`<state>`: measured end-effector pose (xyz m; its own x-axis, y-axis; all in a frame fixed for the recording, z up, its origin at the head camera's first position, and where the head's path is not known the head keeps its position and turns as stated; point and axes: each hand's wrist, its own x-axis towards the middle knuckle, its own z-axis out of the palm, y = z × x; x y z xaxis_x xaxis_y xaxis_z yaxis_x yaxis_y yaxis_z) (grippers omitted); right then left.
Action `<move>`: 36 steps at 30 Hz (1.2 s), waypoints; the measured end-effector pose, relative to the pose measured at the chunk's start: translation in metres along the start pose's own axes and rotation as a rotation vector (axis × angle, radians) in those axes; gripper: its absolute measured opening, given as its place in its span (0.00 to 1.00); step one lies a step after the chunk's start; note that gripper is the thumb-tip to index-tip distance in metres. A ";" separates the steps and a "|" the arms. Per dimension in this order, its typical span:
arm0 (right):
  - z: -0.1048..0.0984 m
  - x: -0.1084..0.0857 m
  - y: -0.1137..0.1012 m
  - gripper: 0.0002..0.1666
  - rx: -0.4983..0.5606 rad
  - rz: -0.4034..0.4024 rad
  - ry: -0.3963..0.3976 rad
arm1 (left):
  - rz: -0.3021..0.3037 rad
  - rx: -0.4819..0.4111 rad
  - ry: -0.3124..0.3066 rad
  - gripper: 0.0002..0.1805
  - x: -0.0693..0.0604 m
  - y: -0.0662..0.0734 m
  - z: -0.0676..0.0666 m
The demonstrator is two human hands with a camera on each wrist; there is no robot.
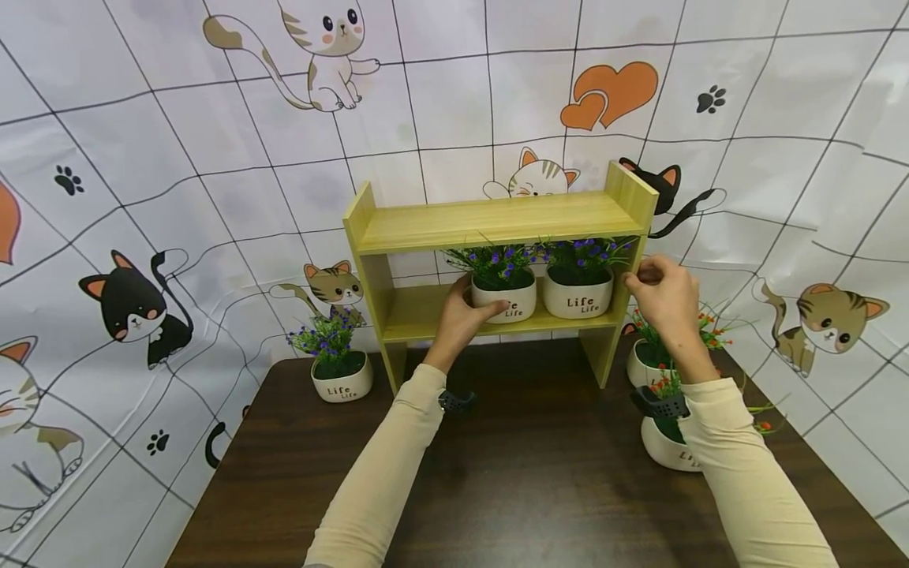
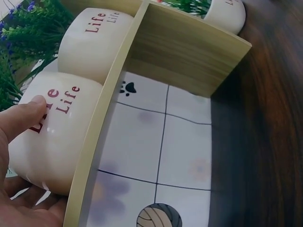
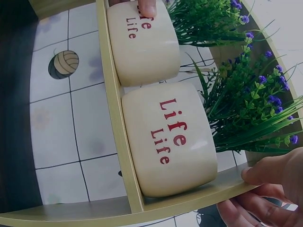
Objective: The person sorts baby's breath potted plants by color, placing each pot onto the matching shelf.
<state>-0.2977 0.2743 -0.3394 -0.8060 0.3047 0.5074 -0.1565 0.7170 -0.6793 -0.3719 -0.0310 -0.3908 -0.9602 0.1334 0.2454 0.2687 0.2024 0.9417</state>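
Currently left hand (image 1: 461, 314) grasps flowerpot (image 1: 521, 301) on lower shelf (image 1: 413, 310), beside second flowerpot (image 1: 578, 301); right hand (image 1: 667, 298) pinches side panel (image 1: 604, 351). From afar, I would keep flowerpot upright, side panel steady.

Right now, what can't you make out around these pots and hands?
Head view: upper "Life" on left shelf pot, partly behind left hand.
Head view: right side of nearest pot, behind right sleeve.
Left wrist view: top-right pot, cut by upper edge.
Right wrist view: right hand, cut by right edge.
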 end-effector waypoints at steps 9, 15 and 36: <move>0.001 -0.001 -0.002 0.17 0.000 -0.011 0.006 | 0.015 -0.004 -0.016 0.54 0.000 0.000 -0.001; 0.001 -0.001 -0.001 0.17 -0.003 -0.007 0.001 | -0.003 -0.029 -0.015 0.60 -0.004 0.001 -0.004; 0.000 0.000 -0.001 0.16 -0.007 -0.003 0.010 | 0.056 -0.013 0.058 0.34 -0.034 0.006 -0.046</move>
<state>-0.2979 0.2735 -0.3384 -0.7998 0.3088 0.5148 -0.1547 0.7225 -0.6738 -0.3413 -0.0787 -0.3831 -0.9465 0.0875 0.3106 0.3218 0.1834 0.9289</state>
